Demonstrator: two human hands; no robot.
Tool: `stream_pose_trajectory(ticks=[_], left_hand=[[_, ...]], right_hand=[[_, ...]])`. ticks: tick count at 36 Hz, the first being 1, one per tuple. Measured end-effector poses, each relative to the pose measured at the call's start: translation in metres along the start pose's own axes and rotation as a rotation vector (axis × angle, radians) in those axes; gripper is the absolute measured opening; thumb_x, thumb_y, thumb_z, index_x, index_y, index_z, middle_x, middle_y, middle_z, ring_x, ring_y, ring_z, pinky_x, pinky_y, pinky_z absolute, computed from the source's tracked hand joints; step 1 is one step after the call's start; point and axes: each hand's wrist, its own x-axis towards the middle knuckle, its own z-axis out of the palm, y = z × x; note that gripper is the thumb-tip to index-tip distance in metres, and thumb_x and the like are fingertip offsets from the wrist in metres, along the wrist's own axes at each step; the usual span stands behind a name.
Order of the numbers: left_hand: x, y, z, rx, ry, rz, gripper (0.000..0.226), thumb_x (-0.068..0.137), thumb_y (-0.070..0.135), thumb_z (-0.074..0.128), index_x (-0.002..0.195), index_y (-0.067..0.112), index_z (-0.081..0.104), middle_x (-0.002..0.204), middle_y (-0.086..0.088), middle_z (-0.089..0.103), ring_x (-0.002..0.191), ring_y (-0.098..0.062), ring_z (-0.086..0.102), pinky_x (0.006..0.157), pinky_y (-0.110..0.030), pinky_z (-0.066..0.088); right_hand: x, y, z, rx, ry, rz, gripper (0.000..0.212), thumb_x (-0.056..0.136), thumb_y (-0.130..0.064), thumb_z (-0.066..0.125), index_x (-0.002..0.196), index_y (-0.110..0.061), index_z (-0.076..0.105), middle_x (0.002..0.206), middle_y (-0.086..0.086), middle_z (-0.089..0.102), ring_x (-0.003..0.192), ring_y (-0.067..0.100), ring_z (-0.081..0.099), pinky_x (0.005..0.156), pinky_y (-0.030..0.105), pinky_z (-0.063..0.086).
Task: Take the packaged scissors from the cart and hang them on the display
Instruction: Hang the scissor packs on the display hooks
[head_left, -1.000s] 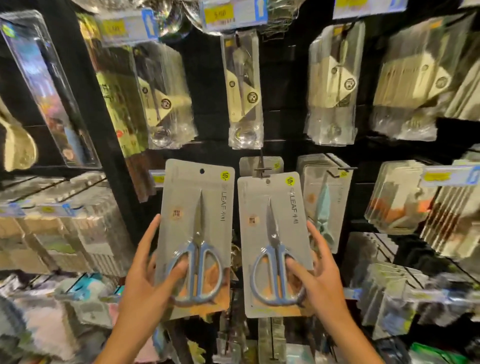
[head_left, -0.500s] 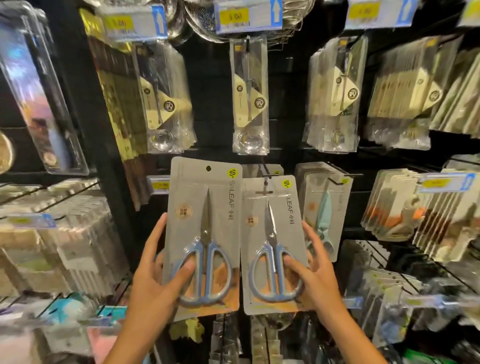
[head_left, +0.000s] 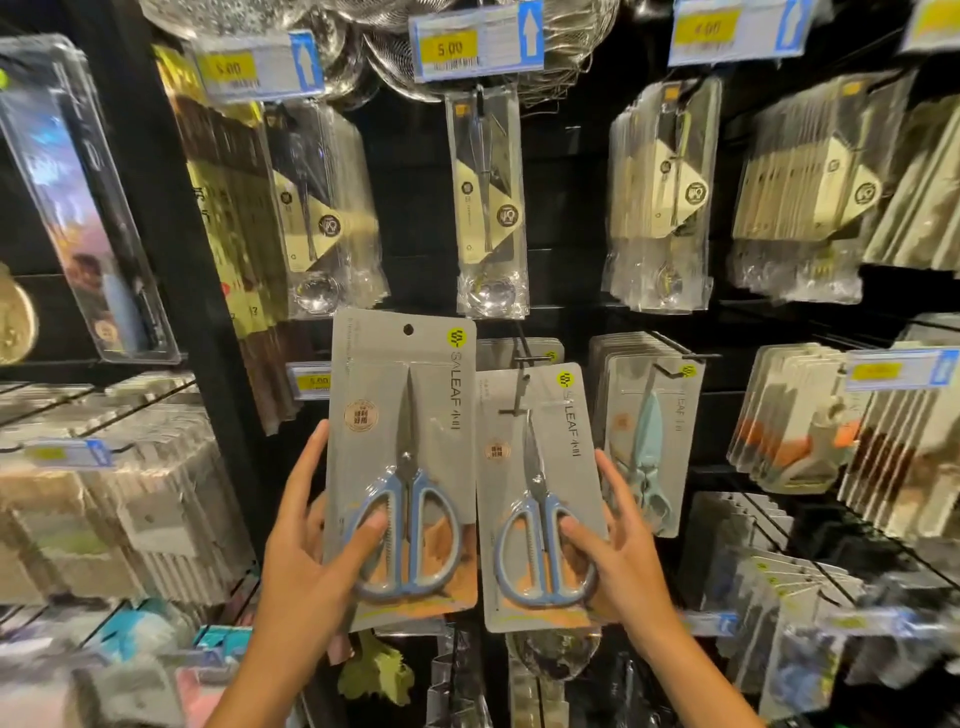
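1. Grey-carded scissors, two packs, were held up against the display (head_left: 415, 156), one per hand.
2. Left hand (head_left: 311, 551) gripped the left pack (head_left: 402, 415), its hang-hole clear of any hook.
3. Right hand (head_left: 618, 551) gripped the right pack (head_left: 535, 467), whose top sat at the hook (head_left: 519, 400), apparently threading on.

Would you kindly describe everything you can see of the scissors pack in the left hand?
The left pack is a tall grey card, upright, with a round hang hole near its top, a yellow logo dot and "SALEAF" printed down its right side. A round copper sticker sits left of the dark blades, which point up; the two blue handle loops lie low, over an orange patch. The left hand grips it, thumb across the left loop, fingers behind. Its hole is on no hook. Its right edge meets the right hand's pack.
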Motion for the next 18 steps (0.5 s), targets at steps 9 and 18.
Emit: stream_pose_trajectory(ticks=[9,18], left_hand=[[0.008,0.001,0.002,0.007,0.003,0.033,0.085,0.081,0.01,0.07,0.148,0.048,0.036,0.134,0.028,0.06,0.118,-0.004,0.064,0.085,-0.015,0.056],[0.016,0.0,0.001,0.027,0.011,0.054,0.085,0.085,0.005,0.07,0.149,0.049,0.035,0.137,0.026,0.058,0.12,-0.005,0.063,0.086,-0.016,0.056]], right_hand=[[0.024,0.011,0.01,-0.207,-0.029,-0.06,0.076,0.1,-0.016,0.06,0.15,-0.058,0.021,0.15,-0.036,0.036,0.133,0.012,0.052,0.109,0.042,0.046],[0.063,0.034,0.013,-0.611,0.046,-0.061,0.08,0.104,-0.036,0.05,0.154,-0.054,-0.009,0.115,0.038,0.06,0.077,0.047,0.066,0.065,0.057,0.057]])
